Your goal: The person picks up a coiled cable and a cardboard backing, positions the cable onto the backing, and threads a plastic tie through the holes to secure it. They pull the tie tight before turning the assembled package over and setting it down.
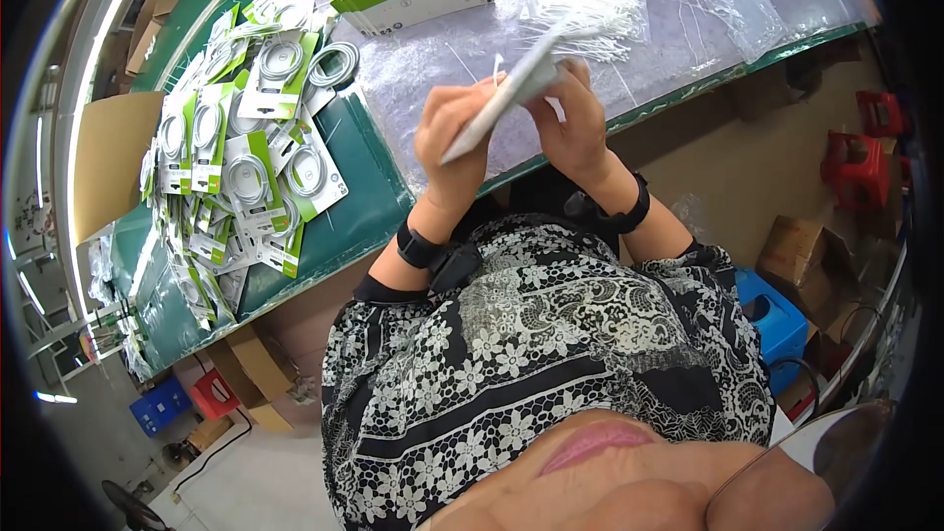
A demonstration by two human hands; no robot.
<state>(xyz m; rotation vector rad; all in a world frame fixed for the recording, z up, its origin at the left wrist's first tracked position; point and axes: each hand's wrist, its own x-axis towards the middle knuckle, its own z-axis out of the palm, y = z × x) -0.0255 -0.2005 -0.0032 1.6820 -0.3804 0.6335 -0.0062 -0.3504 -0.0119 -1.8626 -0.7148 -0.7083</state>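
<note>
Over the table's near edge, a thin white-grey card (509, 90) is held up, tilted and seen nearly edge-on. My left hand (454, 130) closes on its left side, the fingers partly behind it. My right hand (572, 118) pinches it from the right, thumb and fingers bent together. A thin white strip (498, 67), like a cable tie, sticks up by my left fingertips. The face of the card is mostly out of sight. To the left lies a large heap of green and white cards with coiled white cables (246, 179). Beyond my hands spreads a pile of white ties (580, 20).
Green and white cartons (413, 6) stand at the back of the table. A clear plastic bag (733, 2) lies at the far right. Brown cardboard (110, 162) rises beyond the heap. On the floor at right are red stools (854, 172) and a blue stool (772, 320).
</note>
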